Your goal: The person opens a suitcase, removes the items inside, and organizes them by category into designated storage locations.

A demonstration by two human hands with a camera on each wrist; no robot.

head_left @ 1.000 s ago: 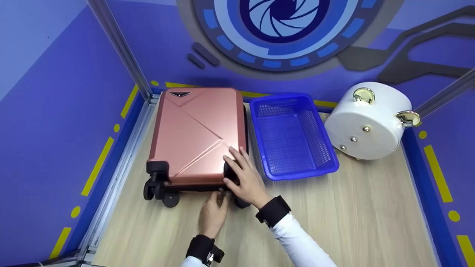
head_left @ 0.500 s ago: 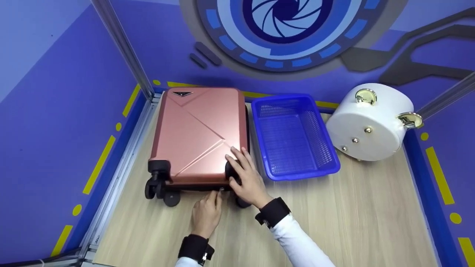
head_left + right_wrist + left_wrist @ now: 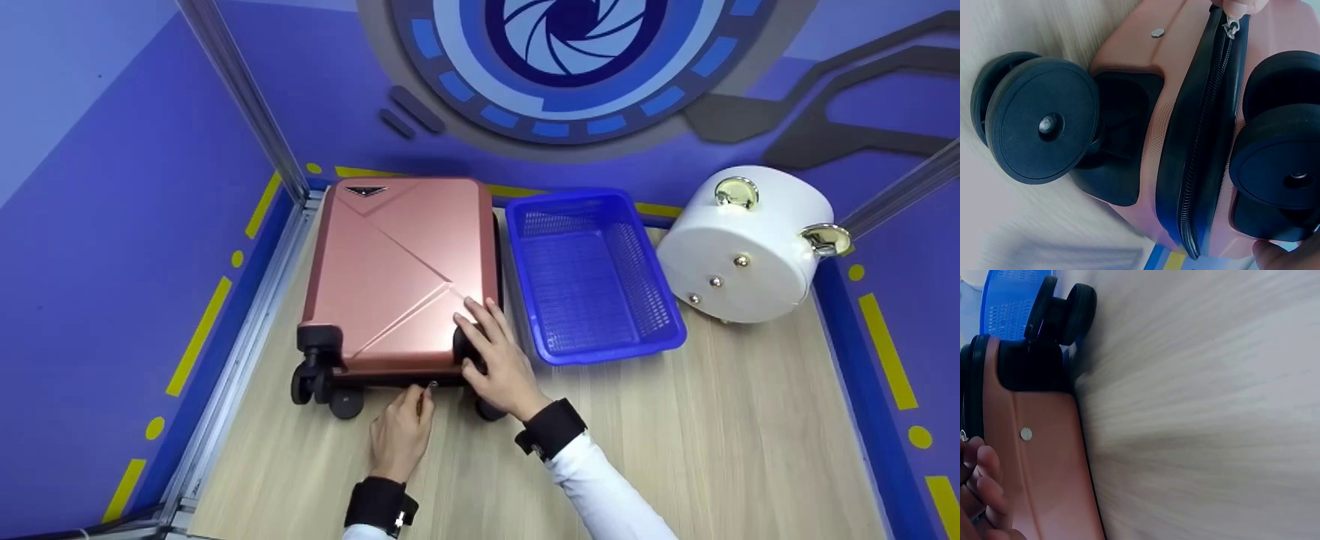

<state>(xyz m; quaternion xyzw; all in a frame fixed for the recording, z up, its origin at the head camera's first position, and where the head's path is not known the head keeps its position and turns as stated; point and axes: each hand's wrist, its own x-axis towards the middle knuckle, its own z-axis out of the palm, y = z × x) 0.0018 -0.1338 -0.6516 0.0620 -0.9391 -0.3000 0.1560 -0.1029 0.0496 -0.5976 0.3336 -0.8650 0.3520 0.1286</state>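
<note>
Your left hand (image 3: 401, 435) pinches the zip pull (image 3: 1231, 27) at the near end of the case (image 3: 397, 247); the grip appears to be thumb against index finger, although both wrist views crop the fingers. Your right hand (image 3: 502, 367) lies with fingers extended and spread on the near right corner of the case, beside the wheel housing.

The case lies flat on the worktop (image 3: 720, 435), left of centre, with its logo (image 3: 365, 191) toward the back wall and its wheels (image 3: 346, 403) toward you. The zip (image 3: 1203, 129) follows the black band between the upper and lower shells, and passes between two wheel sets at the corner. A metal stud (image 3: 1026, 434) is fitted to the lower shell, near the pull.

Just right of the case, note the blue basket (image 3: 622, 354). Further right, near the side wall, is a white drum (image 3: 772, 202) with gold handles (image 3: 736, 193) and gold studs (image 3: 716, 282) facing you. You wear a black strap (image 3: 553, 429) on each wrist.
</note>
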